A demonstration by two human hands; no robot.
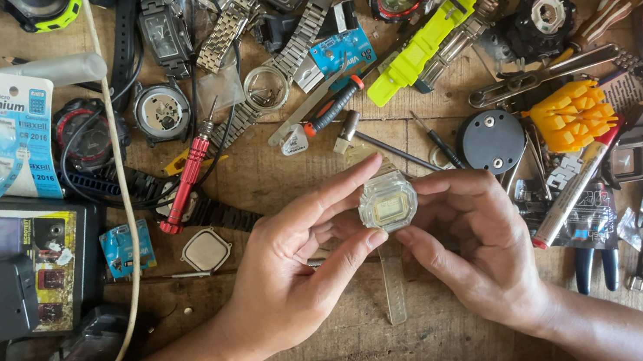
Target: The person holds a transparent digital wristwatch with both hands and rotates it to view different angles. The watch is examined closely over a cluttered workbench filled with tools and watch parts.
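Cluttered wooden surface (pixel 352 351), strewn with watches and a red screwdriver (pixel 185 178). Both hands meet over its middle: left hand (pixel 294 273) and right hand (pixel 473 242) pinch a clear watch case (pixel 386 202) between closed fingers (pixel 340 186).

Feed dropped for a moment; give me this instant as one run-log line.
left hand: holds clear watch case | right hand: holds same case | clear strap: hangs below | red screwdriver: lying on wooden table
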